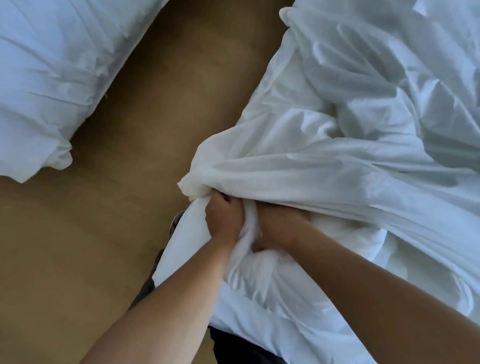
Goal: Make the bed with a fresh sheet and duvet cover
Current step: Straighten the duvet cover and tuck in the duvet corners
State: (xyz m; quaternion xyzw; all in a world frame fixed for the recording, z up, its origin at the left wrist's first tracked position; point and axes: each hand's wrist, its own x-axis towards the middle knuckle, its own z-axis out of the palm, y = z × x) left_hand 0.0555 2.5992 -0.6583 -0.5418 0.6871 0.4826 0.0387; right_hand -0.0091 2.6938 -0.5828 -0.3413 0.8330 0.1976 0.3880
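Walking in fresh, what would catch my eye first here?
Two bare hands meet at the middle: the left hand grips a bunched corner of the white duvet cover, and the right hand grips folds beside it. The crumpled cover fills the right side; brown floor separates it from more white bedding upper left.

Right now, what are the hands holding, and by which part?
The left hand and right hand both grip the crumpled white duvet cover at its bunched corner. The right hand's fingers are partly buried in the fabric.
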